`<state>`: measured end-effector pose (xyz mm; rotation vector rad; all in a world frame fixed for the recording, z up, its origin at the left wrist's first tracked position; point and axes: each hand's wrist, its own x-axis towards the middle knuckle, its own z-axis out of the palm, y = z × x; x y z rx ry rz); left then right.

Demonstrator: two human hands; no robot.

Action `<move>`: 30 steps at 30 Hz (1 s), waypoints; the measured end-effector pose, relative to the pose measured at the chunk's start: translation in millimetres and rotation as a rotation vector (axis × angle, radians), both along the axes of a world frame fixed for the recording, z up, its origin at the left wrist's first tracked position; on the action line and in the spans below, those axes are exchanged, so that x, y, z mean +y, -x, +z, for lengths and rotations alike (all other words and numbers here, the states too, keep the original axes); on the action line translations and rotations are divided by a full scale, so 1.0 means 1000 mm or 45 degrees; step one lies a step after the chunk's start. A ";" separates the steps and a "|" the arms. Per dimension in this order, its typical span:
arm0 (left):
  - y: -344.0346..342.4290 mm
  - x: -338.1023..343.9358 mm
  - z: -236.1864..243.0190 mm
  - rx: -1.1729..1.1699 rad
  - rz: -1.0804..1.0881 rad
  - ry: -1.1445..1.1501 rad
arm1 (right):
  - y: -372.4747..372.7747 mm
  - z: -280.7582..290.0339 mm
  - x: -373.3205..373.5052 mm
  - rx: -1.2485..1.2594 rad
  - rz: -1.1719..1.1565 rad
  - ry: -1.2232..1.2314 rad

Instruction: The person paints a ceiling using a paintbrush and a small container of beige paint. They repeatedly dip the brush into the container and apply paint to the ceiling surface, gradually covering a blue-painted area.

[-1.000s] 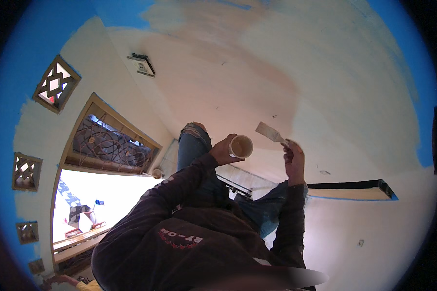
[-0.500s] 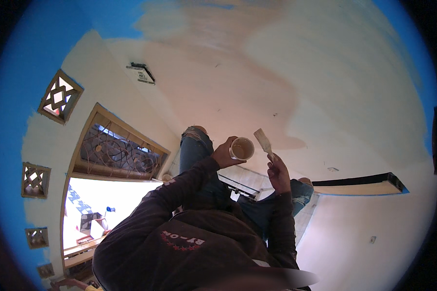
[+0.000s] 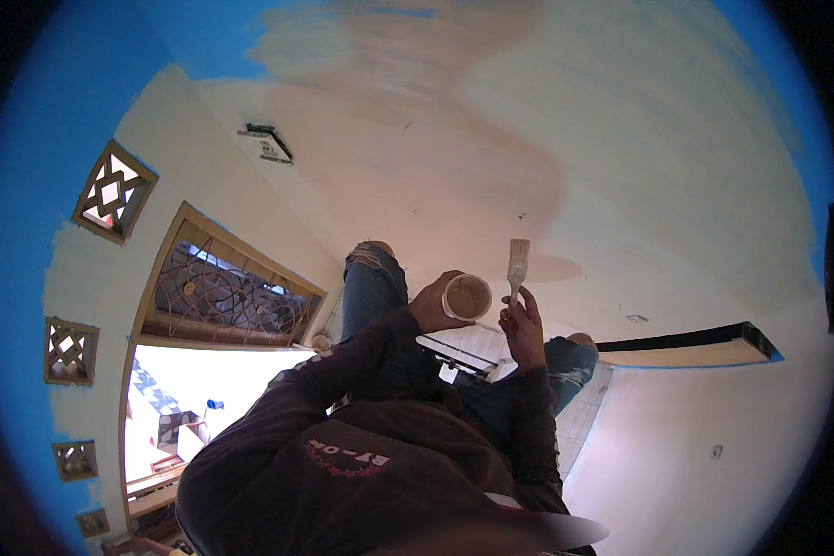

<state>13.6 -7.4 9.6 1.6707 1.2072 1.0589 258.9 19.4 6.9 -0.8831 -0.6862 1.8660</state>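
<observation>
My left hand (image 3: 435, 304) is closed around a small white tub (image 3: 466, 297), its mouth tipped so that beige paint shows inside. To the right of the tub, my right hand (image 3: 522, 326) grips a paintbrush (image 3: 518, 263) by the handle, bristles pointing up. Its bristles are coated in pale paint. A narrow gap separates brush and tub. Beyond both hands is a wall (image 3: 417, 185) with a darker beige patch beside paler, cream-coloured areas.
Blue paint (image 3: 28, 213) borders the pale side wall at the left. A grille window (image 3: 232, 278) sits above a bright doorway (image 3: 185, 389). A dark-edged ledge (image 3: 686, 347) juts out at the right. Below my knees shows part of a dark metal frame (image 3: 454, 360).
The paintbrush has turned from leaning left to nearly upright, and my right hand has come slightly lower and left. The tub has shifted a little right and down.
</observation>
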 end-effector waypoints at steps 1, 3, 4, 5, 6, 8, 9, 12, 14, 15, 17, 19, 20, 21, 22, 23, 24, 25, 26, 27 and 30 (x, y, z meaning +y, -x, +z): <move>-0.003 -0.001 0.001 -0.015 -0.016 -0.001 | -0.004 -0.006 0.003 -0.004 0.004 -0.020; -0.008 -0.002 0.004 -0.044 -0.043 -0.003 | -0.007 -0.012 0.005 -0.018 -0.004 -0.064; -0.011 -0.003 0.008 -0.061 -0.057 0.009 | -0.007 -0.014 0.006 -0.028 -0.015 -0.088; -0.014 -0.004 0.011 -0.079 -0.071 0.022 | -0.007 -0.015 0.007 -0.038 -0.027 -0.112; -0.017 -0.005 0.014 -0.097 -0.081 0.035 | -0.006 -0.014 0.007 -0.054 -0.049 -0.118; -0.022 -0.003 0.016 -0.122 -0.106 0.026 | -0.002 -0.011 0.008 -0.085 -0.094 -0.129; -0.024 -0.002 0.018 -0.134 -0.121 0.024 | 0.001 -0.006 0.008 -0.138 -0.096 -0.151; -0.031 -0.001 0.027 -0.166 -0.128 -0.146 | 0.010 0.003 0.010 -0.274 -0.099 -0.218; -0.034 0.001 0.022 -0.251 -0.192 -0.063 | 0.012 0.007 0.011 -0.336 -0.094 -0.266; -0.034 0.002 0.025 -0.254 -0.215 -0.041 | 0.013 0.009 0.013 -0.340 -0.051 -0.254; -0.035 0.004 0.031 -0.219 -0.259 -0.021 | 0.013 0.013 0.013 -0.346 0.038 -0.230; -0.035 0.005 0.034 -0.188 -0.287 0.004 | 0.011 0.008 0.012 -0.352 0.041 -0.246; -0.037 0.006 0.031 -0.195 -0.297 0.029 | 0.010 0.006 0.012 -0.355 0.043 -0.254; -0.038 0.006 0.035 -0.205 -0.309 0.055 | 0.007 0.003 0.011 -0.378 0.041 -0.270; -0.039 0.006 0.039 -0.211 -0.323 0.093 | 0.005 0.000 0.012 -0.401 0.038 -0.285; -0.040 0.006 0.043 -0.216 -0.338 0.130 | 0.003 -0.002 0.011 -0.424 0.035 -0.301; -0.041 0.007 0.048 -0.224 -0.353 0.168 | 0.002 -0.003 0.010 -0.407 0.028 -0.317; -0.042 0.008 0.047 -0.221 -0.365 0.126 | 0.001 -0.004 0.010 -0.391 0.021 -0.334; -0.045 0.010 0.045 -0.218 -0.378 0.083 | 0.000 -0.005 0.008 -0.375 0.014 -0.351; -0.046 0.012 0.045 -0.211 -0.393 0.036 | -0.002 -0.005 0.007 -0.372 0.013 -0.344; -0.050 0.012 0.047 -0.176 -0.402 0.019 | -0.008 -0.008 0.005 -0.400 0.007 -0.377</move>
